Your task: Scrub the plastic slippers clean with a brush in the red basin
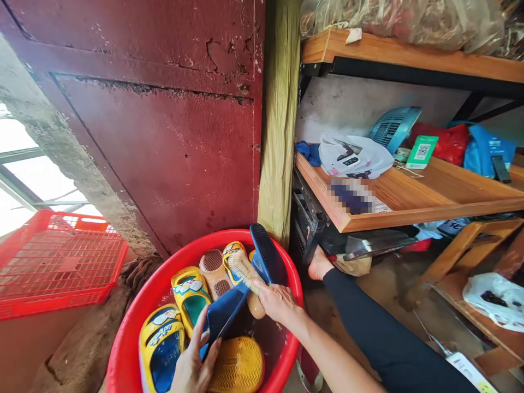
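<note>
My left hand (pixel 195 361) grips a dark blue slipper (pixel 224 312) over a red basin (pixel 123 333). In my right hand (pixel 279 301) is a pale-bristled scrubbing brush (pixel 244 272), its bristled end beside the slipper's upper part. Another dark blue slipper (pixel 268 254) leans on the basin's far right rim. Yellow cartoon slippers lie around my hands, one with a green insole (pixel 196 308) and one with a blue insole (pixel 166 357). A yellow sole (pixel 239 360) faces up near my left hand. Behind it lies a tan sole (pixel 213 262). Dark water shows at the basin's right.
A maroon door (pixel 164 164) stands behind the basin. To the left is a red plastic crate (pixel 61 267). A wooden shelf (pixel 409 215) on the right holds bags and a blue fan (pixel 395 128). My dark-clothed leg (pixel 368 322) stretches along the right. A power strip (pixel 469 371) lies beside it.
</note>
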Action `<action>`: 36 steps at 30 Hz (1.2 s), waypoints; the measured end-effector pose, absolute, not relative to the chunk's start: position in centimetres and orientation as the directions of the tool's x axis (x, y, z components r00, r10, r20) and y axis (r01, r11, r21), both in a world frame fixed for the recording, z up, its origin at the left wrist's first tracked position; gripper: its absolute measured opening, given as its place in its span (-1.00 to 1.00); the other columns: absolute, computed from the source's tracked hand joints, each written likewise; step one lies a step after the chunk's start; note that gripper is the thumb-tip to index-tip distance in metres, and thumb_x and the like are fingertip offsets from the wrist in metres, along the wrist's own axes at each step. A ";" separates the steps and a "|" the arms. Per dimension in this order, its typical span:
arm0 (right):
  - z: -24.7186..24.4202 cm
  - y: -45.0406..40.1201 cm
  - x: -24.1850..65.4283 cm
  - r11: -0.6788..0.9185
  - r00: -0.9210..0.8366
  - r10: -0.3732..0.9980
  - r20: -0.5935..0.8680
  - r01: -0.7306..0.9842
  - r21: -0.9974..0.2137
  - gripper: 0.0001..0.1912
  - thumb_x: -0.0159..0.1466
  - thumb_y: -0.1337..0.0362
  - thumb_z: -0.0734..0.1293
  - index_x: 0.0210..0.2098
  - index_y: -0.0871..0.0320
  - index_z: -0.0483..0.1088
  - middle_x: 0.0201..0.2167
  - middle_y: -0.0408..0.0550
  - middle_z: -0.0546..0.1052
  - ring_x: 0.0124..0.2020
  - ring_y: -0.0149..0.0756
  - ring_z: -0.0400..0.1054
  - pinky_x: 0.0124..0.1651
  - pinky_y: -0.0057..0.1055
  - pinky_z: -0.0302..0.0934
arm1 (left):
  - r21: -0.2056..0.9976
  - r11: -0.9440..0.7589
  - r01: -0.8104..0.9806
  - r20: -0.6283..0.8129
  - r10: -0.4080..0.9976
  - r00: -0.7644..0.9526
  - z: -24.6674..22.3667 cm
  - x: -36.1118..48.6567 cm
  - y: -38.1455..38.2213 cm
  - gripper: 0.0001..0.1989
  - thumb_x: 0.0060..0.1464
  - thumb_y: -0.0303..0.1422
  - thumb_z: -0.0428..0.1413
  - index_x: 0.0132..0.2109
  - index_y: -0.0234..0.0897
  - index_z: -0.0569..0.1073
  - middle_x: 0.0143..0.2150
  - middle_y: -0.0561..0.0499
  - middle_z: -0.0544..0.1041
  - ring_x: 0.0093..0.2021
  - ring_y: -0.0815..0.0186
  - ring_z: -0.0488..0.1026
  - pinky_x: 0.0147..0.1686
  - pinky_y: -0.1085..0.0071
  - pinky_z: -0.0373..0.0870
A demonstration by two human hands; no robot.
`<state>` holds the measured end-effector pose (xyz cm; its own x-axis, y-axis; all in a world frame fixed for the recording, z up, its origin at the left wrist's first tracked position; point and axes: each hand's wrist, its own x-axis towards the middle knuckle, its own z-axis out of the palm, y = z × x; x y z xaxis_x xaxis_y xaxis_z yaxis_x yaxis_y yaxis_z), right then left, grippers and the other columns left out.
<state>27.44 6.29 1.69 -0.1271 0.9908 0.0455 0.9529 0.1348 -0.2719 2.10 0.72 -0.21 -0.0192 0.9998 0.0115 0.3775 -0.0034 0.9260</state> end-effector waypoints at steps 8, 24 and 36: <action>1.1 5.2 28.2 0.246 -0.202 0.967 0.155 0.897 -0.367 -0.45 0.40 0.21 0.17 0.37 -0.19 0.19 -0.16 -0.06 0.67 -0.25 -0.19 0.59 -0.18 -0.37 0.39 | 0.882 -0.048 0.468 0.101 0.991 -0.088 -0.4 0.7 0.7 -0.24 -0.02 -0.09 0.27 0.32 -0.06 0.31 0.06 -0.07 0.63 0.07 -0.08 0.56 0.08 0.14 0.51; -2.4 3.6 30.1 0.182 0.048 0.958 0.282 0.657 -0.732 -0.49 0.44 0.23 0.13 0.36 0.08 0.20 0.23 0.00 0.47 0.15 -0.22 0.44 0.19 -0.32 0.32 | 0.186 -0.094 0.978 0.260 0.965 0.044 7.1 0.4 13.7 -0.31 0.24 -0.26 -0.07 0.44 -0.44 0.06 0.16 -0.45 0.50 0.12 -0.21 0.50 0.03 -0.12 0.40; -2.1 3.4 30.1 0.122 -0.019 0.985 0.169 0.773 -0.623 -0.48 0.46 0.18 0.15 0.38 0.10 0.18 0.16 0.03 0.53 0.00 -0.19 0.53 0.09 -0.33 0.37 | 0.213 -0.481 0.850 -0.341 0.779 0.526 -3.2 4.8 1.0 -0.01 -0.18 -0.44 0.18 0.45 -0.26 0.11 0.47 -0.29 0.14 0.45 -0.10 0.08 0.37 -0.12 -0.01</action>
<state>30.08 3.38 -2.07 -0.0186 0.9854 0.1692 0.7727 0.1216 -0.6231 4.84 0.97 -3.21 0.5262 0.7788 -0.3413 0.8503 -0.4811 0.2133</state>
